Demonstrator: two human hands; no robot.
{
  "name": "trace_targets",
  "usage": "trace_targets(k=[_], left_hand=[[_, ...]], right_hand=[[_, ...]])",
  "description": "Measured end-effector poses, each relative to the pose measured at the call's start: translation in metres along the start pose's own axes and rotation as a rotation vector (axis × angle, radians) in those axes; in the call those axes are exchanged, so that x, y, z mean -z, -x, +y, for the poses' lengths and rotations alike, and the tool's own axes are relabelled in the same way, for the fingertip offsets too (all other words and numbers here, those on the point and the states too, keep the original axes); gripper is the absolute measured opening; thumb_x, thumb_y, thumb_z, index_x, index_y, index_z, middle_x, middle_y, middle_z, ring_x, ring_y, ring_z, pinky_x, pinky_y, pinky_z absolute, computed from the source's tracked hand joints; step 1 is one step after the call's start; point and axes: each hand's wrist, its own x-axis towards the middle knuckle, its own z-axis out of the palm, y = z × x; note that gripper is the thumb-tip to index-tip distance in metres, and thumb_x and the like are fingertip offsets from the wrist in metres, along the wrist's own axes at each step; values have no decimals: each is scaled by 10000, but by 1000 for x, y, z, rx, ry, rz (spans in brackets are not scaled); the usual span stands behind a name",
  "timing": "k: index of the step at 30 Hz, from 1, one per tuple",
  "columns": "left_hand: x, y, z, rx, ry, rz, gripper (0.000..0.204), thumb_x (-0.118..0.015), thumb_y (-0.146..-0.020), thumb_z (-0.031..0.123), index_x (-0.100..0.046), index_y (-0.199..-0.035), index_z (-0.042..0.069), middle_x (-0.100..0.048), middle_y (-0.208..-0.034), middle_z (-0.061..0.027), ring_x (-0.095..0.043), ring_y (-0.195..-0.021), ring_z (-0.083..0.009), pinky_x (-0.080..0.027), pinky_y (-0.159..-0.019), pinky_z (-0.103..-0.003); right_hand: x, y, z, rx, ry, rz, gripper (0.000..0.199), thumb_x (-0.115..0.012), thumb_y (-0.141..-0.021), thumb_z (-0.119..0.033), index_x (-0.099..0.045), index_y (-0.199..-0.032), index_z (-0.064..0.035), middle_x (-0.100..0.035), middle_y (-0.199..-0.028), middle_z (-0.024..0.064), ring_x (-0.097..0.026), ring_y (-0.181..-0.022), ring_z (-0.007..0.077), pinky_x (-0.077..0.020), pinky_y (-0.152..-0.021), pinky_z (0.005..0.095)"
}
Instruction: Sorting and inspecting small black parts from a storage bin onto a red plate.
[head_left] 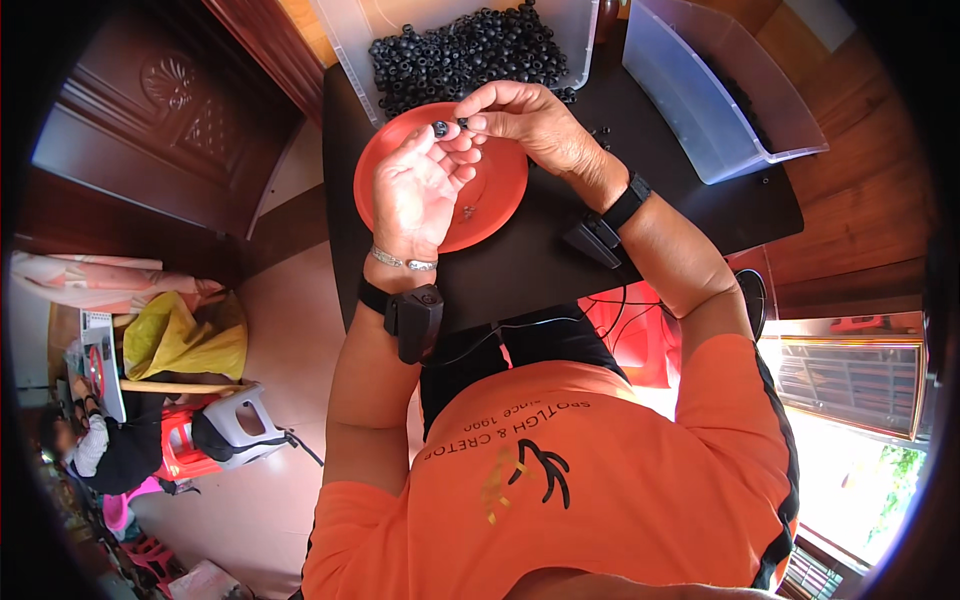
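Note:
My left hand is palm up over an orange plate, with a small black round part pinched at its thumb and fingertips. Close beside it, my right hand comes in from the right and pinches a second small dark piece between thumb and forefinger. The two pieces are nearly touching; their exact kind is too small to tell. A few tiny pale bits lie in the plate. Just beyond the plate, a clear plastic bin holds a heap of small black ring-like parts.
A second translucent bin with dark parts inside stands at the right of the dark table. Loose black parts lie between the bins. A black cable hangs at the table's near edge. Another person sits far left, near stools.

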Motion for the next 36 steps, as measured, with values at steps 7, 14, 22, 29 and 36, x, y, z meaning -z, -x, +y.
trace_targets(k=[7,14,22,29,36], left_hand=[[7,-4,-2,-7,36,20,239,-495,-923,243,-581,-967,24,-622,-902,-95,-601,-846,-210,-463,-755,-318],[5,-3,-3,-22,38,1,241,-489,-926,239,-576,-978,21,-620,-912,-101,-601,-839,-215,-462,-752,-322],[1,-1,-3,-12,33,-17,244,-491,-923,238,-578,-976,17,-617,-912,-105,-601,-838,-220,-467,-745,-321],[0,-1,-5,21,17,-10,274,-505,-913,264,-577,-977,8,-610,-900,-109,-602,-838,-225,-470,-742,-319],[-4,0,-8,54,-12,12,275,-523,-901,272,-584,-959,10,-606,-890,-96,-602,-831,-219,-468,-735,-309]], right_hand=[[-6,2,3,70,148,2,168,-594,-882,-50,-640,-1040,-17,-648,-973,43,-601,-929,103,-478,-861,247],[-5,2,0,50,151,33,134,-594,-881,-37,-639,-1006,-16,-647,-943,26,-601,-906,92,-480,-841,231],[-9,4,-10,73,148,55,129,-610,-874,-51,-645,-997,-34,-649,-929,13,-596,-894,84,-473,-844,243],[-5,5,-18,49,186,77,127,-632,-862,-79,-659,-979,-37,-647,-934,10,-584,-912,95,-458,-848,245],[-7,5,-23,243,439,75,111,-615,-873,-73,-669,-964,-40,-633,-893,27,-610,-852,107,-498,-781,239]])
